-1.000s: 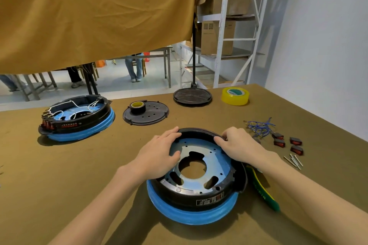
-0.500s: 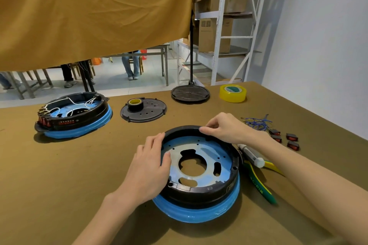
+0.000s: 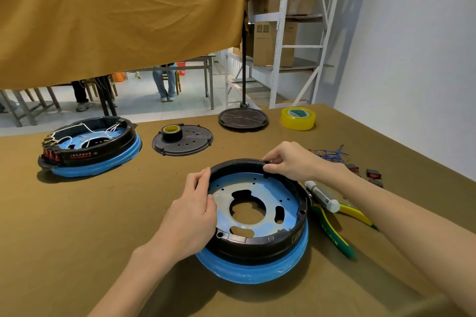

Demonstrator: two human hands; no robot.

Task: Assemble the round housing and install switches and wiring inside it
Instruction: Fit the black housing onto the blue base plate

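Olive-brown cloth covers the workbench (image 3: 77,226), with an ochre curtain (image 3: 116,13) hung behind it and steel shelving (image 3: 280,33) at 1 o'clock. Centre: the round housing (image 3: 257,219), a black ring seated on a blue base with a perforated metal plate inside, holding no switches or wiring yet. The left hand (image 3: 192,216) grasps the rim at 9 o'clock, fingers curled over the edge; the right hand (image 3: 291,162) pinches the rim at 1 o'clock, apparently seating or turning the ring. At 10 o'clock stands a finished housing (image 3: 90,147), wired with red switches; at 12 o'clock lie a black cover plate (image 3: 190,144) carrying a small tape roll (image 3: 172,132), a second black disc (image 3: 243,118) and a yellow tape roll (image 3: 298,118). At 3 o'clock lie blue wires (image 3: 331,154), loose switches (image 3: 373,174) and green-handled pliers (image 3: 332,229). The housing is probably rigid and moderately heavy; opposed grips on the rim suit it best, since the plate's cut edges may be sharp.
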